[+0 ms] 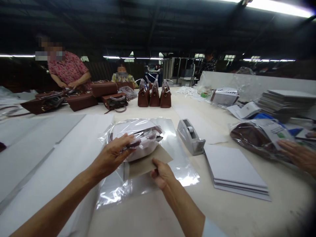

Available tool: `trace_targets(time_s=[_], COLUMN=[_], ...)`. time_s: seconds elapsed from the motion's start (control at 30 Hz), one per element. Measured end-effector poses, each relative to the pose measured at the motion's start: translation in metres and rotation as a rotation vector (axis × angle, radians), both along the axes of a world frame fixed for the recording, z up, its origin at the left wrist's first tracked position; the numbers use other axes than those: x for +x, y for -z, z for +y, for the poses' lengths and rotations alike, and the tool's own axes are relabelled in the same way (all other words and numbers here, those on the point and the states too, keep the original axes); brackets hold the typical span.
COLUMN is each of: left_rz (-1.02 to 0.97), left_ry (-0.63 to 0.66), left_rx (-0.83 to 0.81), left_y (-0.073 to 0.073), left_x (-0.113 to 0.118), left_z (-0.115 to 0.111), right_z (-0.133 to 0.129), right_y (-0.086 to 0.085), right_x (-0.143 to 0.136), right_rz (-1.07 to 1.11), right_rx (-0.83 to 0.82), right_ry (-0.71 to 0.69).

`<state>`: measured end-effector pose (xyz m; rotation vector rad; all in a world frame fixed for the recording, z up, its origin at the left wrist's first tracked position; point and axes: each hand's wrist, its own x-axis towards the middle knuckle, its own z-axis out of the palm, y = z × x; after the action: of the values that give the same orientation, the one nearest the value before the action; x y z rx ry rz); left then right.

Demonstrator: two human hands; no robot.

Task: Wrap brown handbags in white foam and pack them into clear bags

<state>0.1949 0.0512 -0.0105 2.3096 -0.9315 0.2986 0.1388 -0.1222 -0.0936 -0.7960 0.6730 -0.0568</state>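
At the centre of the frame, a wrapped bundle [145,149] in crinkled clear film, white and dark brown inside, sits over a tan card [142,167] and a large clear plastic bag [184,169] on a pale table [160,217]. The left hand [114,152] reaches in from the lower left, forearm long and slanting, fingers over the bundle's near-left edge and thumb below, pinching it. The right hand [163,174] comes from the lower right, wrist bent inward, thumb on top of the card's near edge, its fingers curled and partly hidden beneath, pinching it.

The bundle looks fairly light and bulky, its film probably slippery; a broad grip around its sides would suit it. The card seems thin and stiffish, best taken by an edge; the bag, limp and slick, by its rim. A grey tape dispenser [190,136] stands right of centre.
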Motion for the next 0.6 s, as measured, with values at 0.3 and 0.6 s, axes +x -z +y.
trace_targets(time_s=[0.3, 0.6], left_rz=[0.072, 0.004], left_ry=[-0.120, -0.097], left_rx=[-0.163, -0.134], left_y=[-0.006, -0.003], left_x=[-0.023, -0.034], left_z=[0.001, -0.013], right_z=[0.001, 0.005], right_y=[0.005, 0.007], right_x=[-0.006, -0.015], right_rz=[0.024, 0.061], right_rx=[-0.105, 0.039], right_ry=[0.021, -0.276])
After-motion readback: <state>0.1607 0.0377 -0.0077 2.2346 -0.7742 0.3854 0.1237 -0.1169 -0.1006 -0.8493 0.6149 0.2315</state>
